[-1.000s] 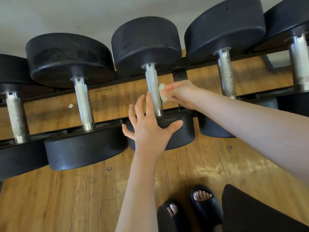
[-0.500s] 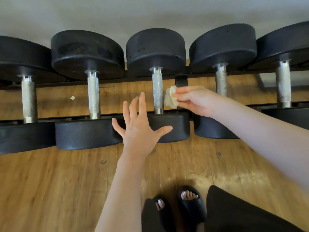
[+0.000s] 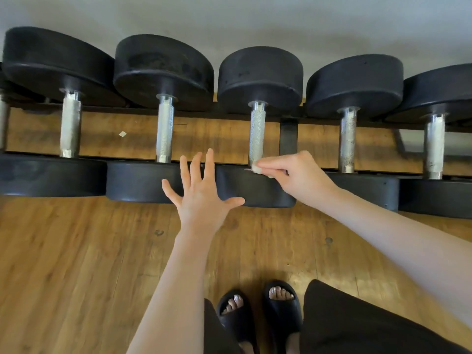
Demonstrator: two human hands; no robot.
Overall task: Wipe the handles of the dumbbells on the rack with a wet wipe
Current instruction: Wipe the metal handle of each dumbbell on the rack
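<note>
Along the black metal rack [image 3: 288, 135], from its left end, you have a row of black round-headed dumbbells with knurled steel handles lying across the two rails: the far-left handle [image 3: 70, 123], the second handle [image 3: 165, 129], the middle handle [image 3: 257, 134], the fourth handle [image 3: 347, 140] and the right-end handle [image 3: 434, 146]. A small scrap of paper [image 3: 122, 134] lies on the wooden floor [image 3: 76, 251] under the rack, between the first two handles.

Your left hand [image 3: 201, 198] is spread flat with the fingers straight, over the near heads of the second and middle dumbbells; it holds nothing, and whether it actually touches the rubber cannot be told from here.

Your right hand [image 3: 296, 175] pinches a small, bunched white wet wipe [image 3: 255, 169] between thumb and fingertips, pressed at the near end of the middle handle, where the steel meets the near head.

The wipe looks soft, limp and damp, so it will likely bunch and slip off the fingers; better to wrap it round the bar than dab with a corner. The knurling looks rough and may snag or shred it, so steady strokes along the length should serve. The dumbbells look heavy and stiff; they should stay put on the rails, so leave them seated.
</note>
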